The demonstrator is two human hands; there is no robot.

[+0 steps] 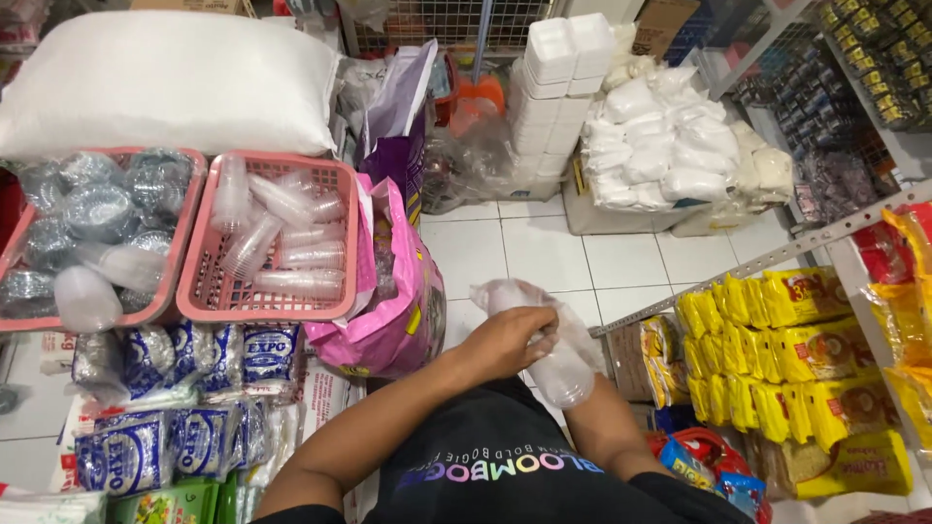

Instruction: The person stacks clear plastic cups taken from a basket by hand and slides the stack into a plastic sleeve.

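Both hands are busy with one clear plastic bag of stacked cups, held low in front of the body over the white tiled floor. The left hand is clenched around the bag's upper part, fingers curled over it. The right hand is hidden behind the bag, so its grip cannot be told; only the forearm shows below. Left of the hands leans a pink sack, and further left a pink basket holds loose clear cups. Right of the hands, yellow packets fill a shelf
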